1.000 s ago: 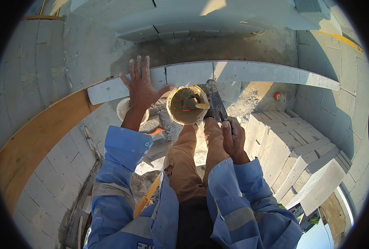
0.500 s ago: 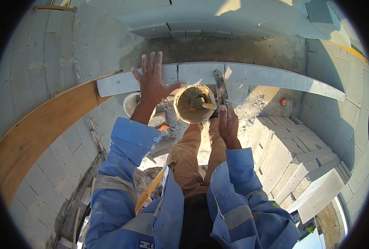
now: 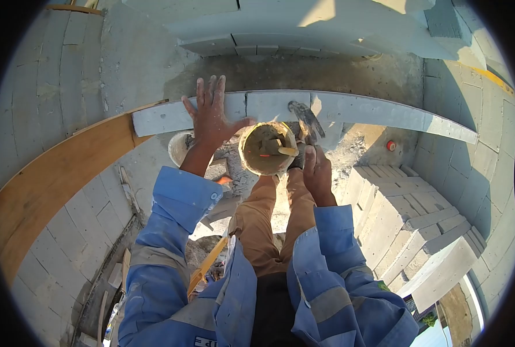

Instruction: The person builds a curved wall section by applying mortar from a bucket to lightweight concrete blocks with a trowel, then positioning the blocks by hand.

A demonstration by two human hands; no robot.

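Note:
My left hand lies with fingers spread on the left part of a row of pale grey blocks, its thumb pointing right. In my right hand is a claw hammer, its dusty metal head at the near edge of the row and its handle mostly hidden by my fingers. A round bucket of grey mortar stands between my hands, below the row. Out of the mortar sticks the wooden handle of a tool, probably a trowel.
A second pale bucket is partly behind my left forearm. Stacked blocks stand at the right. A long wooden board runs from the row's left end. A small red round object lies right of centre, and block walls enclose both sides.
The hammer head has tilted, its far end swinging left and its near end right. My left hand stays spread on the block. The whole view has shifted slightly.

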